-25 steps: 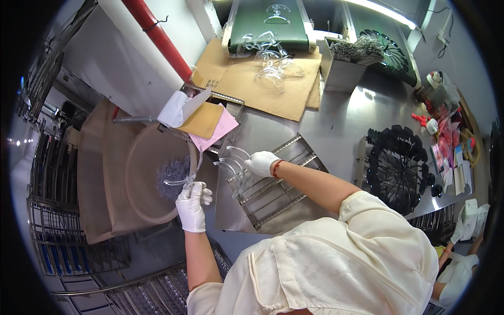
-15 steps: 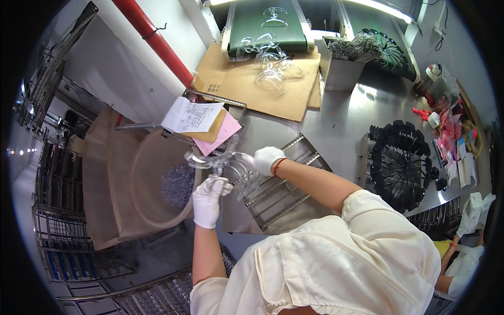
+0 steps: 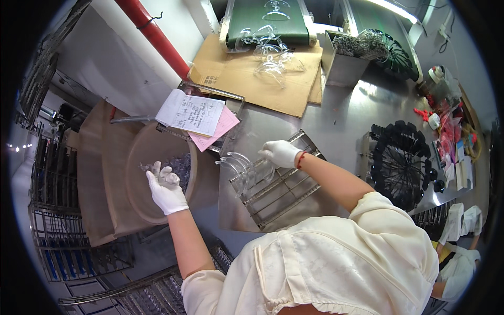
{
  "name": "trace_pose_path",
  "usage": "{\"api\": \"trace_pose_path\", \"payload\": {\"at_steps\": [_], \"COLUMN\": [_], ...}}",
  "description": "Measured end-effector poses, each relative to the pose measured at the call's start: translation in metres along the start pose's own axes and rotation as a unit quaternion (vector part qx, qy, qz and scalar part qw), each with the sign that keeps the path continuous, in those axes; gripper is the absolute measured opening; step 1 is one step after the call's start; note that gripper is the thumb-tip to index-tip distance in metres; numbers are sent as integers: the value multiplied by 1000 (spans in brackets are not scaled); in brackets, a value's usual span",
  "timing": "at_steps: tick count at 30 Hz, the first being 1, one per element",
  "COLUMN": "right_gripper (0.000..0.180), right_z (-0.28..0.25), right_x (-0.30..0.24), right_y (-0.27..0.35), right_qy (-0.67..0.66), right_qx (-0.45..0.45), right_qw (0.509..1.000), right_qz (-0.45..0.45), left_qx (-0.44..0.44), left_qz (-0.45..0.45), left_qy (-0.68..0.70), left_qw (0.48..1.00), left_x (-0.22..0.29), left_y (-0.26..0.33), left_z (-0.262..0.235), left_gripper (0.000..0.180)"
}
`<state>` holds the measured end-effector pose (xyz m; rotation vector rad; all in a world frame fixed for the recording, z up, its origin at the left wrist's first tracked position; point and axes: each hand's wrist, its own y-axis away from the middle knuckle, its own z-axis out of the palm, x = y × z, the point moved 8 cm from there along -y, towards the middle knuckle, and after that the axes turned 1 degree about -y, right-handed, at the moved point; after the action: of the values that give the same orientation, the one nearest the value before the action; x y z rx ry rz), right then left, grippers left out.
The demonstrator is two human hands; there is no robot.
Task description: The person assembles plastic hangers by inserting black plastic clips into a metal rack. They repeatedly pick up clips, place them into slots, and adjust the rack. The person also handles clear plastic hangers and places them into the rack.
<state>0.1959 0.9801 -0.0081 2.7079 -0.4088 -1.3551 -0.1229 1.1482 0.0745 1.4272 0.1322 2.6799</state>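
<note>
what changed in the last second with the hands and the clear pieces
The left hand swung away from the rack to over the round bin, holding a small clear scrap. The right hand stayed on the clear curved pieces in the rack.

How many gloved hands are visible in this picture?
2. The left hand is over the round bin, holding a small clear piece. The right hand is at the metal rack, beside the clear curved pieces.

Bright overhead light, glare on the steel table (image 3: 336, 118), edges bent dark.
</note>
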Motion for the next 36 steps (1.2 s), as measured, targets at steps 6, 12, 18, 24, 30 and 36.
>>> {"api": "trace_pose_path", "payload": {"at_steps": [6, 12, 18, 24, 30, 36], "right_gripper": [48, 52, 27, 22, 32, 46], "right_z": [38, -24, -183, -287, -312, -306], "right_x": [-16, -3, 41, 102, 130, 144], "right_y": [-21, -55, -134, -222, -290, -306], "right_qy": [196, 166, 152, 317, 297, 358], "right_qx": [-114, 3, 315, 348, 238, 94], "right_qw": [974, 983, 937, 880, 913, 923], "right_qz": [8, 77, -10, 70, 144, 107], "left_qx": [-115, -333, -503, -512, -520, -530], "left_qz": [-77, 339, 230, 219, 207, 179], "left_qy": [-114, -638, -734, -717, -717, -717], "left_qw": [984, 606, 394, 419, 416, 415], "left_x": [-42, -74, -185, -192, -188, -193], "left_y": [0, 71, 74, 68, 68, 68], "left_z": [33, 149, 154, 151, 155, 153], "left_gripper": [45, 82, 94, 89, 84, 80]}}
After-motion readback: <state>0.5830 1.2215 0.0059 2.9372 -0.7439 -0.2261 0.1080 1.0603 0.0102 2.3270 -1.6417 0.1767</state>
